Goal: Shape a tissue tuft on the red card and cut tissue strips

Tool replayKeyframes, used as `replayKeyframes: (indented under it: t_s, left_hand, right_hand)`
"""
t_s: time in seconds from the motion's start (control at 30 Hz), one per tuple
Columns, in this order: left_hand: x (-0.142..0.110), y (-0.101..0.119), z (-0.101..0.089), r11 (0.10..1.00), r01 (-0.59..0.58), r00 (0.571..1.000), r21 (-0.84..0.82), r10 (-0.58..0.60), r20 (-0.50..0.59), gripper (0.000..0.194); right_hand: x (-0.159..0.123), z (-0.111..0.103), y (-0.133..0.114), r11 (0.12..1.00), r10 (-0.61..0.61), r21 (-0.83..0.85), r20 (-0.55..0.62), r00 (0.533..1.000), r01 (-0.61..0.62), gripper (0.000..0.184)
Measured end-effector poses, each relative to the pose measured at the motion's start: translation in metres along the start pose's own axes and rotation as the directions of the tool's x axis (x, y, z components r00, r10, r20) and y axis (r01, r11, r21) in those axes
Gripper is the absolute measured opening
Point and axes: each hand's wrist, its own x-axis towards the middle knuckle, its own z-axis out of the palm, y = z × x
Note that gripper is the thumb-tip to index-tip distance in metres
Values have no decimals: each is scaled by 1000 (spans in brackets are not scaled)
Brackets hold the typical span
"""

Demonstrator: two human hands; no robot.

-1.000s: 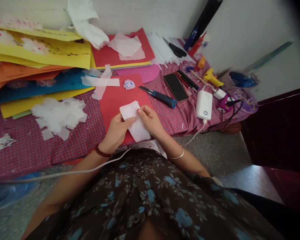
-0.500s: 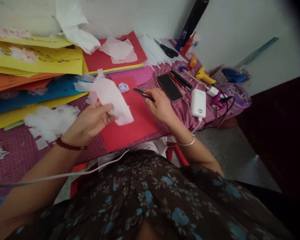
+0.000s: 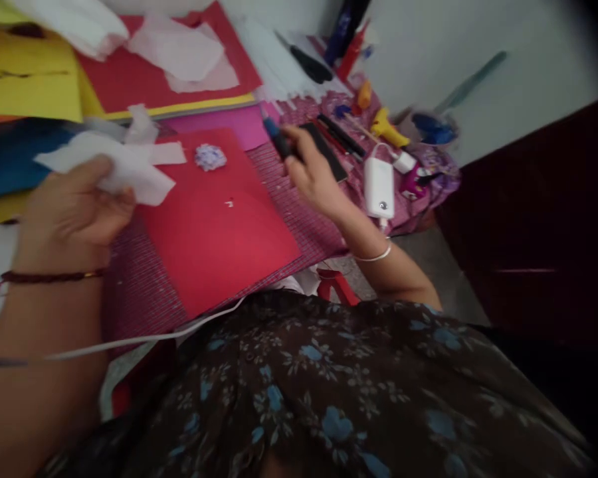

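Observation:
In the head view, my left hand [image 3: 87, 199] pinches a white sheet of tissue paper [image 3: 144, 178] between thumb and fingers, its loose ends hanging over the upper left of a red card [image 3: 219, 245]. My right hand [image 3: 313, 169] grips a slim craft knife [image 3: 278, 138] with a blue-black handle, pointing up and left; motion blurs its tip. This hand is right of the card, partly covering a dark phone [image 3: 333, 156]. On the card sit a crumpled white-and-blue paper flower [image 3: 210, 157] and a small whitish mark [image 3: 229, 203].
Stacked coloured cards [image 3: 30, 73] stand at the left. Tissue pieces [image 3: 179, 53] lie on another red sheet behind. Black scissors [image 3: 311, 65] rest at the back. To the right are a yellow glue gun [image 3: 389, 128] and a white power bank [image 3: 379, 189]. A white cable [image 3: 144, 338] crosses in front.
My left hand has drawn the tissue paper left, uncovering more of the red card. My right hand has swung the knife upward, off the card. The whole view has shifted.

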Motion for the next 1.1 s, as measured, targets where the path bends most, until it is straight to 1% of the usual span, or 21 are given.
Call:
replayKeyframes:
  t_s: [0.03, 0.07, 0.1, 0.13, 0.17, 0.2, 0.27, 0.33, 0.37, 0.4, 0.47, 0.53, 0.6, 0.7, 0.77, 0.9, 1.0, 1.1]
  left_hand:
    - [-6, 2, 6, 998, -51, 994, -49, 46, -97, 26]
    - [-11, 4, 12, 988, -117, 978, -98, 97, -183, 25]
    - [-14, 6, 17, 980, -128, 967, -152, 89, -239, 21]
    - [-17, 6, 22, 978, -137, 959, -158, 91, -268, 16]
    - [-18, 6, 24, 978, -127, 955, -165, 76, -287, 11]
    - [-18, 6, 25, 978, -118, 951, -174, 61, -302, 8]
    - [-19, 6, 23, 970, -100, 957, -220, 34, -288, 7]
    - [-20, 7, 18, 971, -97, 956, -218, 30, -293, 11]
    - [-21, 8, 16, 973, -92, 957, -212, 28, -288, 15]
    - [-22, 9, 15, 976, -87, 960, -200, 28, -280, 17]
    - [-24, 11, 14, 981, -75, 966, -181, 26, -258, 19]
    - [-26, 14, 15, 980, -66, 966, -188, 15, -259, 15]
    - [-27, 18, 16, 972, -55, 956, -227, -15, -294, 11]
    - [-28, 22, 17, 954, -47, 939, -295, -58, -338, 12]
    - [-28, 22, 16, 951, -61, 943, -304, -44, -330, 13]
    - [-29, 19, 16, 967, -75, 963, -245, 6, -269, 16]
    - [-30, 17, 19, 974, -67, 972, -218, 15, -234, 16]
    - [-33, 15, 22, 977, -96, 976, -188, 55, -212, 20]
  right_hand:
    - [5, 4, -8, 977, 9, 211, 57, 998, -21, 41]
    - [9, 10, -14, 918, 0, 391, 148, 989, -59, 42]
    - [13, 18, -19, 845, -27, 521, 259, 965, -117, 44]
    - [16, 26, -22, 778, -59, 598, 374, 925, -192, 47]
    - [17, 34, -24, 725, -96, 636, 475, 875, -266, 51]
    - [18, 41, -24, 681, -123, 654, 544, 830, -328, 54]
    - [17, 51, -20, 610, -120, 653, 636, 763, -449, 55]
    - [15, 55, -13, 587, -104, 598, 724, 682, -546, 55]
    - [14, 55, -10, 585, -93, 573, 751, 654, -574, 54]
    - [13, 54, -7, 587, -82, 554, 766, 638, -591, 53]
    - [14, 50, -3, 591, -66, 538, 775, 628, -602, 52]
    - [15, 47, -1, 600, -68, 532, 778, 625, -598, 52]
    - [17, 45, 0, 615, -77, 523, 784, 616, -590, 51]
    - [18, 43, 1, 637, -72, 506, 791, 608, -582, 49]
    - [18, 43, 2, 642, -64, 499, 791, 608, -582, 49]
    - [18, 44, 0, 635, -54, 501, 788, 613, -588, 48]
    - [18, 44, -1, 628, -44, 498, 790, 611, -599, 47]
    - [18, 44, -1, 609, -52, 507, 793, 607, -610, 48]
